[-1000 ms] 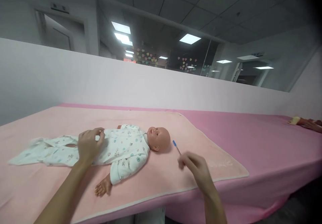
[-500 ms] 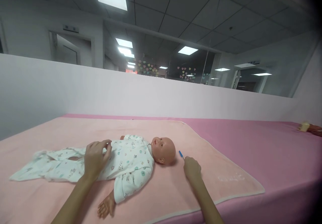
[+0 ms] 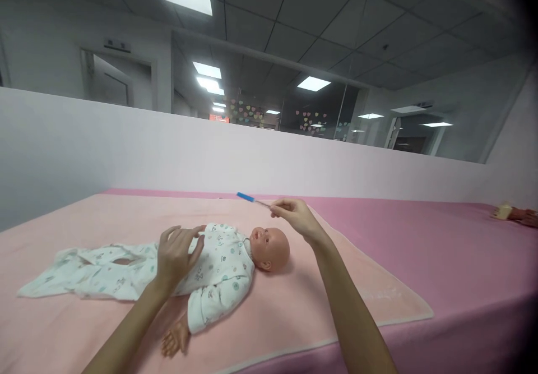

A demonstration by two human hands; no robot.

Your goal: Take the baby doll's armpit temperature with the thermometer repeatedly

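A baby doll in a white patterned romper lies on its back, its bald head toward the right. Above the doll's torso is my left hand, holding nothing, with thumb and fingers apart; whether it touches the cloth I cannot tell. My right hand is raised over the doll's head. Between its thumb and fingers it pinches a thin stick with a blue end, which points left and slightly up. The stick's exact kind is too small to make out.
Under the doll a peach blanket with a pale edge covers part of a pink-sheeted table. A low white wall and glass stand behind. At the far right lies a pale yellow item beside what looks like another doll's limb.
My right hand has lifted the blue-ended stick from beside the doll's head, up and left to above it. My left hand has shifted right along the torso, its fingers spreading.
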